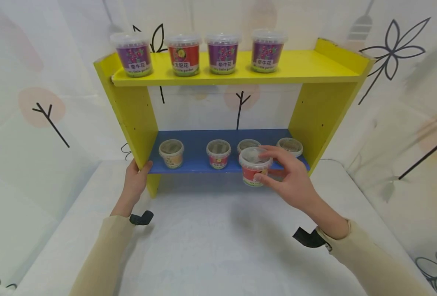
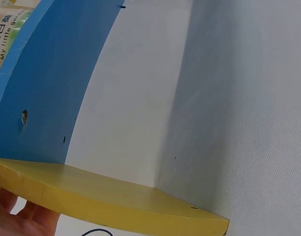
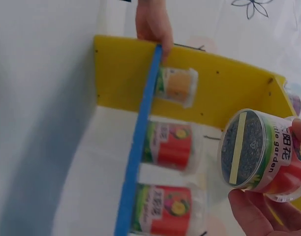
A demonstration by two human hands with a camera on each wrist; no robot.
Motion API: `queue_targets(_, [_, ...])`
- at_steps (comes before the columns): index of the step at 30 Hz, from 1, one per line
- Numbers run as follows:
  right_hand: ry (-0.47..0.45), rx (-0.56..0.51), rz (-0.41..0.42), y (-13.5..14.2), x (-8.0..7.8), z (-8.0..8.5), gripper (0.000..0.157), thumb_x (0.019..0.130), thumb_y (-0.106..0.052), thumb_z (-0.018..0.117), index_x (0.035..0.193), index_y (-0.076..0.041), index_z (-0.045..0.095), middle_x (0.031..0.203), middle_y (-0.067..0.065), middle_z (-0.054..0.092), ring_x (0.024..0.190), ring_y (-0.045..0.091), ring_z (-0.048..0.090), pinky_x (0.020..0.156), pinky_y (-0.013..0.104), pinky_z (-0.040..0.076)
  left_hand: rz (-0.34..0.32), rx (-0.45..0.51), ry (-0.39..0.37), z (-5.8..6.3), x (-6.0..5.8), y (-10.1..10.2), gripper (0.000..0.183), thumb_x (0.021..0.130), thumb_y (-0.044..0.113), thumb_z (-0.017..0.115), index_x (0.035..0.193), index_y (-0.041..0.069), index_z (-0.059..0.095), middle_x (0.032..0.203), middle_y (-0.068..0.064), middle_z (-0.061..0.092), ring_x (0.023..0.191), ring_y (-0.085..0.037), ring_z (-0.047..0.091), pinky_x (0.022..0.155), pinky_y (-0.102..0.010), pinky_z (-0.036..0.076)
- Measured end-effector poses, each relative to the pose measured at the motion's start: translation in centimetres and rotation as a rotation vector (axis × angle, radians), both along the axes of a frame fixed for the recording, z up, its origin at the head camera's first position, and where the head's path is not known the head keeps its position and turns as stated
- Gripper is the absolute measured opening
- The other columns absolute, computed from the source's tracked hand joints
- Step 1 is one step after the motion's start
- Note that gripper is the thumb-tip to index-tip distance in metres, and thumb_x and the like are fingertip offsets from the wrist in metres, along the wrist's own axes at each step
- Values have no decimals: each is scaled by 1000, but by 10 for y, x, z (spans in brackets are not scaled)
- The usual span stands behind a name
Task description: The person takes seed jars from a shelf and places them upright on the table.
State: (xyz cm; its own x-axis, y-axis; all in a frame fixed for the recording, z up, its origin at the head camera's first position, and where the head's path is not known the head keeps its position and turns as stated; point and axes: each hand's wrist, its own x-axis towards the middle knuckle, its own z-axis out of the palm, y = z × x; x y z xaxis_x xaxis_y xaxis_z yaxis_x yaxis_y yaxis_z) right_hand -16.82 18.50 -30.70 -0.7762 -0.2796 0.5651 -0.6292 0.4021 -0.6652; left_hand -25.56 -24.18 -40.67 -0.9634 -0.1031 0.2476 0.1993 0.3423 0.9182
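My right hand [image 1: 292,176] holds a red-labelled plastic cup with a clear lid [image 1: 253,174], thumb on the near side and fingers around the far side. It is held up in front of the blue shelf board [image 1: 194,164]. In the right wrist view the cup's base [image 3: 242,147] shows dark contents and a pale strip. My left hand [image 1: 135,183] grips the yellow side panel [image 1: 137,119] of the shelf unit where the blue board meets it. Behind the held cup stands another lidded cup [image 1: 249,144], partly hidden.
On the blue board also stand an orange-labelled cup [image 1: 172,154], a red-labelled cup [image 1: 218,154] and a cup at the right end [image 1: 290,146]. Several purple- and red-labelled cups line the yellow top board [image 1: 303,68]. Patterned cloth [image 1: 400,135] hangs around the white table [image 1: 203,246].
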Motion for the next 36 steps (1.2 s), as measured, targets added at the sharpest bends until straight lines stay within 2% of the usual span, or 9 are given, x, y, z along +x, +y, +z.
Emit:
queue_targets(7, [-58,-22,62,-17,0,-24,41,84,-5,79,122,-7,63,140,5,54,122,25,55,82,33,58,-12,8,-4,3,2,1,54,106,28,48,152,5,32,148,-18,43,135,-36,42,114,-54,31])
queue_targets(17, [-158,-68,114,-41,-3,-52,42,83,-6,80,119,-9,59,139,6,52,123,29,52,81,43,59,1,-4,6,-1,0,0,54,105,33,48,151,6,34,145,-16,46,133,-34,45,113,-53,33])
queue_targets(23, [-188,-62,105,-54,-8,-72,42,83,-13,82,118,-9,61,136,7,54,120,29,55,81,40,59,-2,-5,7,-2,-1,-1,55,105,33,48,150,6,34,145,-16,46,133,-35,45,113,-53,33])
queue_targets(31, [-245,-64,139,-70,-15,-92,70,80,-14,85,140,-7,50,132,9,54,115,30,60,84,34,58,6,-10,2,-2,0,0,55,106,34,47,150,5,34,144,-17,46,132,-35,45,113,-54,33])
queue_targets(36, [-256,-58,158,-79,-19,-101,68,78,-13,86,138,-4,55,132,9,52,117,28,56,83,32,58,8,-9,-5,0,1,0,55,105,35,48,150,6,34,145,-16,46,132,-34,44,113,-54,33])
